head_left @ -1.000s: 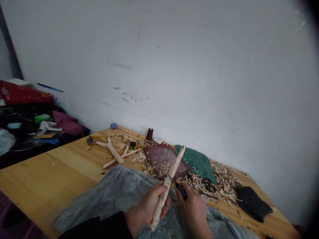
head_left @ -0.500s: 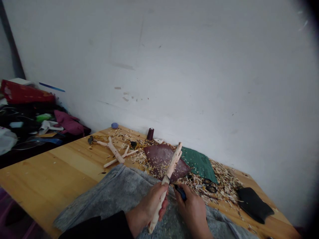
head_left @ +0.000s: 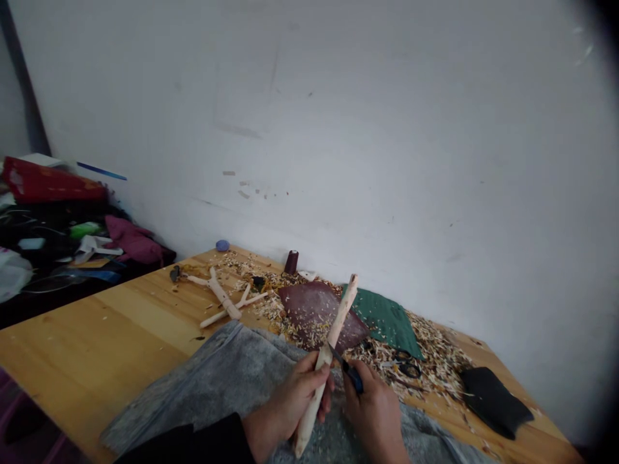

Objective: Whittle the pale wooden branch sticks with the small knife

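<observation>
Pine workbench, wood shavings strewn at twelve o'clock; peeled stick tilted, clamped in left hand; right hand closed on blue-handled knife, blade laid shallow against the stick; hands close together.

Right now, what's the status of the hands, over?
Left hand gripping pale wooden stick. Right hand holding blue-handled knife, blade against stick. Grey cloth beneath, not in the way.

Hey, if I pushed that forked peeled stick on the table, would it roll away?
Probably not: the forked peeled stick has side branches that should stop it rolling. The bare wood looks stiff and fairly light, though its thin arms might snap.
</observation>
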Demonstrator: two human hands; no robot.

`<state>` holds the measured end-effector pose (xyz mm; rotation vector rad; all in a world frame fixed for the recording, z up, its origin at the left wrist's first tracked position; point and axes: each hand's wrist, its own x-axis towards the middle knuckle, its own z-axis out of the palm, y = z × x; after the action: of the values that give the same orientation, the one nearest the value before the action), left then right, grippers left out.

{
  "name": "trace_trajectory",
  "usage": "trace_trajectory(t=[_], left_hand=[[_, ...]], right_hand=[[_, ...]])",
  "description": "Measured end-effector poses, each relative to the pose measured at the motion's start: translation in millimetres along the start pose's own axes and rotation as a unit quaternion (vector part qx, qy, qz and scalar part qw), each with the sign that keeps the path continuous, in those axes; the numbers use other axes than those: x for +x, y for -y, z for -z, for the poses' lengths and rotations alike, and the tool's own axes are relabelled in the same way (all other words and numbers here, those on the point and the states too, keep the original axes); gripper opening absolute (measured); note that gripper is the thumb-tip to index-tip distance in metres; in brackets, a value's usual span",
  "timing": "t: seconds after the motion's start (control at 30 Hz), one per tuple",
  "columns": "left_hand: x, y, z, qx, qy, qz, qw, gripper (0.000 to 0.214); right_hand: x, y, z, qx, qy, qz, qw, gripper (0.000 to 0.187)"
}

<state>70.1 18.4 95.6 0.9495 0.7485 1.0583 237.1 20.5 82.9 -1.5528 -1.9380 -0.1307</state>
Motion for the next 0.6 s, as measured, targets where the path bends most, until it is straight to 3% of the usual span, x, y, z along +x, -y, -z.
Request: trace_trajectory(t=[0.23, 0.5, 0.6], left_hand=[[-5, -4, 1.8, 0.108, -0.020, -0.027, 0.994, 0.015], [-18, -23, -4.3, 0.134, 0.017, -0.062, 0.989, 0.025], [-19, -24, -5.7, 0.096, 0.011, -0.034, 0.995, 0.031]], right_hand=[[-2, 5, 6, -0.072, -0.017, 0.086, 0.994, 0.024], [-2, 9, 13, -0.089, -0.027, 0.135, 0.986, 0.022], [-2, 10, 14, -0.092, -0.018, 0.123, 0.988, 0.020]])
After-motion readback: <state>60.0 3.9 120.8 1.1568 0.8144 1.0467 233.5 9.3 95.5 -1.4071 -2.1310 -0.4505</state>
